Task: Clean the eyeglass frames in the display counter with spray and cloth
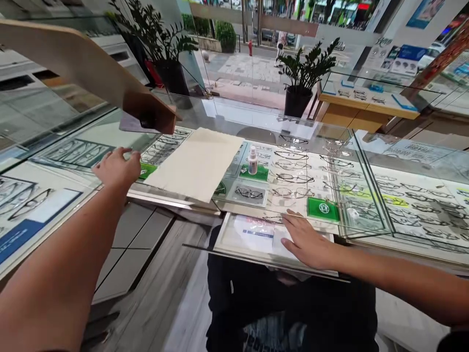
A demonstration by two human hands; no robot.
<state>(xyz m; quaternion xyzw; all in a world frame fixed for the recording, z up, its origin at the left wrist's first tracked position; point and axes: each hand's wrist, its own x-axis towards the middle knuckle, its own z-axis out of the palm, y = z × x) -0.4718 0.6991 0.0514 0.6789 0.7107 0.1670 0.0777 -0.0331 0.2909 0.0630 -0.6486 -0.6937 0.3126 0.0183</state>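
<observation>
White drawer [224,235] lies below the right hand's [308,244] extended fingers [293,223].

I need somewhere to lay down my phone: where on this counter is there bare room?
Nothing lies on the cream cloth, between the left hand and the spray bottle; that is the clearest patch. Right of the bottle it looks crowded with eyeglasses, though many seem to sit under the glass. The open drawer, under the right hand, has papers in it.

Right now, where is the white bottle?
In the head view, the white bottle stands near centre, just right of the cream sheet, beyond the right hand.
</observation>
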